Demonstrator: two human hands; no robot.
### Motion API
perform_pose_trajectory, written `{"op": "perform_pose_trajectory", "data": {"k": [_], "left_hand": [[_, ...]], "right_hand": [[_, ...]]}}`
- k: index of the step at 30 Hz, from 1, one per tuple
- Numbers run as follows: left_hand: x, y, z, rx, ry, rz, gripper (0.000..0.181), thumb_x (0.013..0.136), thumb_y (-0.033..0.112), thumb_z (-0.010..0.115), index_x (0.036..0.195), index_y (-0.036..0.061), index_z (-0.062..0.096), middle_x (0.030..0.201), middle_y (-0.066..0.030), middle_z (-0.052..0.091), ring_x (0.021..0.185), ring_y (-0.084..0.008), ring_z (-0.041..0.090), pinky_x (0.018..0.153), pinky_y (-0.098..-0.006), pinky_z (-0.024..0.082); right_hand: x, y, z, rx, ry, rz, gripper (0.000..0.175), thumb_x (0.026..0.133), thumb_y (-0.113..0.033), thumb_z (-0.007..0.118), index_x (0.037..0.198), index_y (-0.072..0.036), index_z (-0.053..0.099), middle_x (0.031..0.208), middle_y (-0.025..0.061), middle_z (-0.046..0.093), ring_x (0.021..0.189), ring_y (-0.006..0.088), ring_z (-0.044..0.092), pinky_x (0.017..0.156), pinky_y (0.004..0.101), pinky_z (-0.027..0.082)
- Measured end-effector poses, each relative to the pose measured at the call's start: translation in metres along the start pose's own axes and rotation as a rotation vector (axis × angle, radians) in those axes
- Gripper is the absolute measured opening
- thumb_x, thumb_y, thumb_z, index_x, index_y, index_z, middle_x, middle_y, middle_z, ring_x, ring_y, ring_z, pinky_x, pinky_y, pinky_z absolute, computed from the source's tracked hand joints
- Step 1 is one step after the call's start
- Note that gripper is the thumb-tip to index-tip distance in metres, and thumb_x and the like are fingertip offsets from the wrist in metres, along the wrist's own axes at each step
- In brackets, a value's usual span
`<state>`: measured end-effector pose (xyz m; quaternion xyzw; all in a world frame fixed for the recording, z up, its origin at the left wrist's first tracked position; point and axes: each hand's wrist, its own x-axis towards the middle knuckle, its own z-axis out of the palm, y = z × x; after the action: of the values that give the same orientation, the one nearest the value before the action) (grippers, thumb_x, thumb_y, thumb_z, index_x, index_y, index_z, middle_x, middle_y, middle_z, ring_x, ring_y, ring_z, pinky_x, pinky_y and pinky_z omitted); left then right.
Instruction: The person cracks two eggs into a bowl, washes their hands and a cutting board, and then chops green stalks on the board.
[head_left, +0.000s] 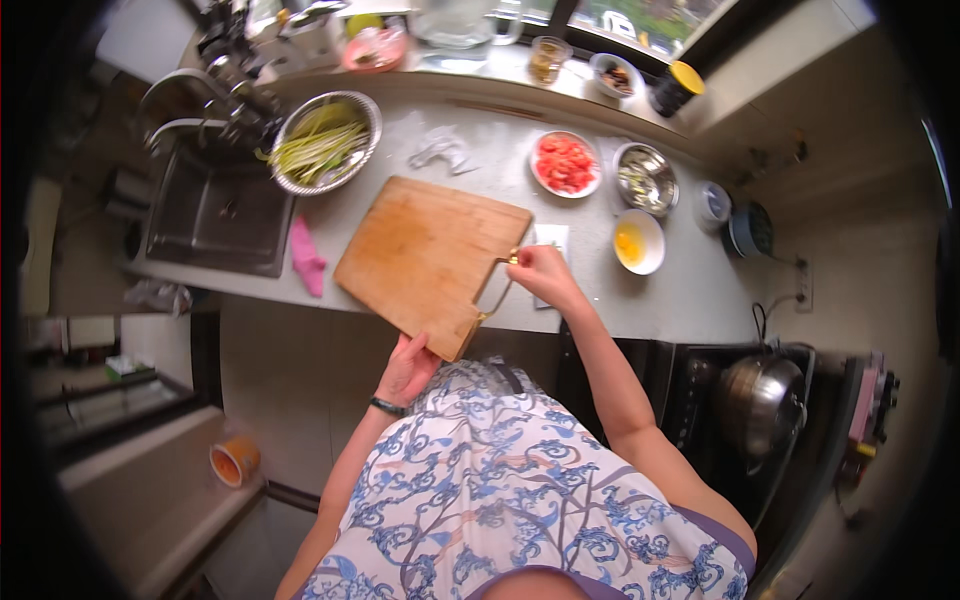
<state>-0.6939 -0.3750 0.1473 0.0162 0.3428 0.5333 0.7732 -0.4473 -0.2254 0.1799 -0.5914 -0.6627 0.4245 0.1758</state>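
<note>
A wooden cutting board (435, 247) lies slanted over the counter, its near corner reaching past the front edge. My left hand (409, 367) holds that near edge, thumb on top and the other fingers hidden beneath. At the board's right side is a metal handle (496, 300). The fingers of my right hand (541, 274) pinch this handle near its far end, by the brass-coloured mount. Partly behind my right hand lies a white packet or card (551, 235) on the counter.
Left of the board are a pink cloth (304, 255), the sink (217, 210) and a metal colander (373, 112) of green stalks. To the right stand a plate of chopped tomato (566, 165), a steel bowl (646, 178) and a bowl with egg (651, 244). A lidded pan (761, 405) sits on the stove.
</note>
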Motion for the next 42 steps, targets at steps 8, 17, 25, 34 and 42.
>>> {"op": "perform_pose_trajectory", "data": {"k": [8, 17, 25, 34, 42], "left_hand": [[-0.041, 0.065, -0.013, 0.074, -0.017, 0.016, 0.063, 0.088, 0.004, 0.052, 0.144, 0.01, 0.024, 0.14, -0.0092, 0.041, 0.124, -0.0232, 0.047, 0.102, -0.0387, 0.043], [-0.108, 0.161, -0.007, 0.352, -0.141, 0.046, 0.07, 0.079, 0.008, 0.057, 0.141, -0.0022, 0.026, 0.135, -0.0141, 0.047, 0.122, -0.0228, 0.05, 0.102, -0.0371, 0.042], [-0.199, 0.223, -0.08, 0.068, -0.112, 0.368, 0.112, 0.066, 0.085, 0.044, 0.148, 0.0138, 0.019, 0.144, -0.0138, 0.037, 0.13, -0.033, 0.041, 0.101, -0.0504, 0.041], [-0.245, 0.312, -0.14, 0.219, 0.221, 0.601, 0.048, 0.091, 0.02, 0.048, 0.137, 0.0132, 0.036, 0.132, -0.0053, 0.05, 0.118, -0.0205, 0.052, 0.091, -0.0366, 0.047], [-0.249, 0.431, -0.195, 0.26, 0.242, 0.669, 0.064, 0.08, 0.01, 0.049, 0.142, 0.0076, 0.032, 0.135, -0.0077, 0.047, 0.123, -0.0218, 0.047, 0.101, -0.0367, 0.041]], "right_hand": [[-0.004, 0.053, -0.009, 0.895, -0.294, 0.51, 0.082, 0.087, -0.074, 0.027, 0.105, -0.002, 0.06, 0.086, 0.014, 0.068, 0.065, 0.0189, 0.066, 0.058, 0.0254, 0.054], [-0.023, -0.066, 0.056, 1.352, -0.562, 0.551, 0.057, 0.09, -0.033, 0.058, 0.133, 0.001, 0.043, 0.126, 0.0177, 0.056, 0.111, 0.0264, 0.059, 0.091, 0.0406, 0.051], [-0.02, -0.202, 0.209, 1.661, -0.682, 0.287, 0.052, 0.088, -0.023, 0.058, 0.131, 0.001, 0.04, 0.124, 0.0162, 0.055, 0.112, 0.0286, 0.057, 0.097, 0.0436, 0.046], [-0.001, -0.321, 0.372, 1.564, -0.7, 0.143, 0.05, 0.092, -0.035, 0.056, 0.129, -0.003, 0.043, 0.122, 0.0119, 0.056, 0.11, 0.0237, 0.058, 0.094, 0.0403, 0.048], [0.104, -0.261, 0.364, 0.614, 0.185, -0.115, 0.029, 0.095, -0.026, 0.053, 0.096, 0.0, 0.067, 0.079, 0.0083, 0.069, 0.066, 0.0131, 0.065, 0.06, 0.026, 0.052]]}}
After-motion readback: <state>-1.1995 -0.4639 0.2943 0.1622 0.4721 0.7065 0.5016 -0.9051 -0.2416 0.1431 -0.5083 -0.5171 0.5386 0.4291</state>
